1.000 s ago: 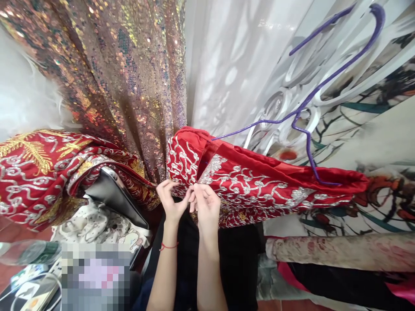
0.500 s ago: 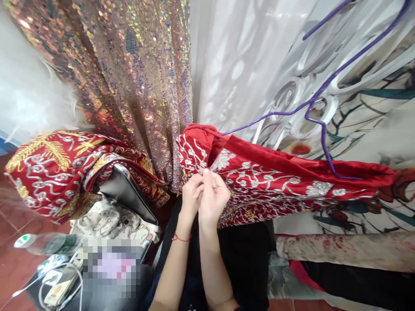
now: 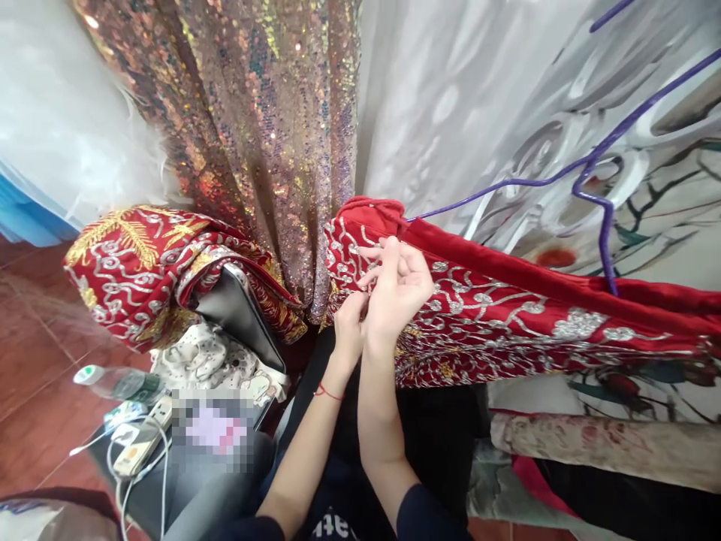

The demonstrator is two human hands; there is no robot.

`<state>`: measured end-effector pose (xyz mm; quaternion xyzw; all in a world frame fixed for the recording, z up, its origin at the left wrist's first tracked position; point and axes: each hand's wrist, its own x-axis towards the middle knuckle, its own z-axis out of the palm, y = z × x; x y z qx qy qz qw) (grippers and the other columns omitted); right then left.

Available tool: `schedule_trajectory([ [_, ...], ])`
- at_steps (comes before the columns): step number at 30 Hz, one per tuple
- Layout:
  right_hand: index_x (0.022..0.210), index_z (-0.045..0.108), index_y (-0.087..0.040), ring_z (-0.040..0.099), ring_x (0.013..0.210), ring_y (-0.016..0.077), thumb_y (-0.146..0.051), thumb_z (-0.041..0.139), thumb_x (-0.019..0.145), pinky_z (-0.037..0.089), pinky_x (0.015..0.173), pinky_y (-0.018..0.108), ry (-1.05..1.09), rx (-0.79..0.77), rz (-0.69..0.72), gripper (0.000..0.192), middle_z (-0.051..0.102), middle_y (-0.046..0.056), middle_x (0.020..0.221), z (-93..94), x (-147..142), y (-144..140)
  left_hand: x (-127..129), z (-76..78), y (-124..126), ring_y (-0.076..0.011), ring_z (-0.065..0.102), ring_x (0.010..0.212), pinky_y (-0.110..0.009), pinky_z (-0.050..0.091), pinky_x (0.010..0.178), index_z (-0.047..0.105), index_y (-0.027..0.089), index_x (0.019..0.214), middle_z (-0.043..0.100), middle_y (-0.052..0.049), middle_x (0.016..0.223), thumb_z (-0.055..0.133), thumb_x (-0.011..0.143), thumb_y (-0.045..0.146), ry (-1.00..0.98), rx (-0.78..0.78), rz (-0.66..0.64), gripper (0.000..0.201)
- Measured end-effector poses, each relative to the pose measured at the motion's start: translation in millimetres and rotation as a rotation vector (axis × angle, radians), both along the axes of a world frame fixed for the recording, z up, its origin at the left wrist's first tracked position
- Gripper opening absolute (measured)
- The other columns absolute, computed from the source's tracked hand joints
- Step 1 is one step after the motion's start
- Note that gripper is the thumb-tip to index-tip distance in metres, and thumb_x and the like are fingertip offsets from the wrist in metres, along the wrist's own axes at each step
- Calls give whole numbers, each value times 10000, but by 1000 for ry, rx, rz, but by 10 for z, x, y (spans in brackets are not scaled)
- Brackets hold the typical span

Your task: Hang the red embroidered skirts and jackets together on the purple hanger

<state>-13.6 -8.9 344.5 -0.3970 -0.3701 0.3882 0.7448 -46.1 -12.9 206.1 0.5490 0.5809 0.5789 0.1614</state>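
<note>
A red garment (image 3: 507,315) with silver and gold embroidery hangs across the middle on a purple hanger (image 3: 586,169). My left hand (image 3: 348,324) pinches the embroidered cloth near its left end, a red string around that wrist. Slightly higher, my right hand (image 3: 399,289) rests against the same patch with fingertips pinched together, as if on something very small; what it holds is too small to tell. Both hands touch each other at the cloth.
A sequined brown-gold fabric (image 3: 264,128) hangs behind, white fabric (image 3: 451,98) to its right. More red embroidered cloth (image 3: 135,263) lies at left over a dark bag (image 3: 239,315). A water bottle (image 3: 116,383) and power strip (image 3: 140,443) sit on the red floor. Rolled fabrics (image 3: 597,443) lie at the right.
Both hands have risen along the red garment; my right hand now sits above my left. The view has shifted so everything appears further right.
</note>
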Motion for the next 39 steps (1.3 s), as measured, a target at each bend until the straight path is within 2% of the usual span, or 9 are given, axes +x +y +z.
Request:
schedule_trajectory([
  [5, 832, 585, -183, 488, 356, 40, -371, 588, 930, 375, 380, 184, -100, 47, 142, 212, 677, -48, 626, -144, 157, 98, -73, 110, 40, -123, 488, 634, -249, 415, 627, 525, 197, 737, 537, 15, 690, 594, 907, 337, 27, 33, -27, 231],
  [11, 861, 591, -195, 538, 410, 58, -362, 588, 924, 422, 420, 181, -177, 89, 192, 178, 628, -63, 597, -230, 246, 130, -180, 466, 79, -95, 472, 613, -218, 382, 600, 510, 195, 802, 532, 31, 710, 541, 938, 299, -40, 177, -25, 174],
  [17, 890, 596, -205, 549, 448, 67, -387, 568, 948, 433, 461, 175, -299, 108, 205, 194, 583, -73, 546, -258, 318, 77, -215, 942, 244, -116, 523, 709, -231, 414, 628, 533, 194, 878, 548, -5, 820, 527, 975, 339, -32, 429, 204, 174],
  [20, 876, 607, -201, 537, 448, 66, -405, 564, 953, 439, 491, 181, -396, 112, 190, 222, 578, -71, 534, -247, 372, 34, -246, 1169, 334, -167, 561, 896, -295, 449, 785, 550, 196, 945, 578, -51, 946, 479, 990, 336, 88, 527, 404, 163],
  [23, 876, 610, -198, 516, 434, 67, -398, 561, 956, 442, 498, 193, -393, 127, 217, 221, 579, -70, 532, -231, 395, -27, -281, 1372, 392, -233, 537, 1111, -396, 403, 970, 586, 202, 952, 611, -85, 1060, 452, 997, 377, 273, 490, 498, 225],
  [26, 885, 612, -198, 506, 433, 68, -383, 551, 964, 437, 504, 198, -371, 125, 255, 210, 565, -74, 524, -227, 404, -82, -292, 1560, 407, -240, 554, 1084, -430, 360, 1012, 600, 212, 850, 648, -67, 984, 443, 1003, 438, 396, 360, 408, 314],
  [31, 888, 614, -203, 516, 449, 74, -369, 549, 964, 433, 509, 202, -408, 121, 280, 194, 560, -72, 535, -250, 453, -102, -297, 1801, 420, -180, 588, 803, -355, 427, 865, 598, 211, 774, 624, -24, 735, 494, 966, 557, 423, 180, 143, 409],
  [35, 907, 635, -196, 534, 462, 79, -370, 549, 968, 447, 524, 206, -440, 128, 265, 204, 576, -61, 550, -272, 486, -88, -423, 1838, 426, -181, 623, 827, -346, 472, 824, 622, 213, 988, 685, -38, 891, 650, 854, 597, 443, 183, -60, 408],
  [39, 917, 654, -185, 543, 467, 83, -351, 557, 964, 453, 528, 208, -455, 139, 245, 198, 587, -55, 547, -281, 501, -81, -611, 1781, 290, -220, 634, 1042, -388, 469, 965, 576, 226, 1204, 683, -79, 1146, 641, 872, 513, 514, 308, -211, 443],
])
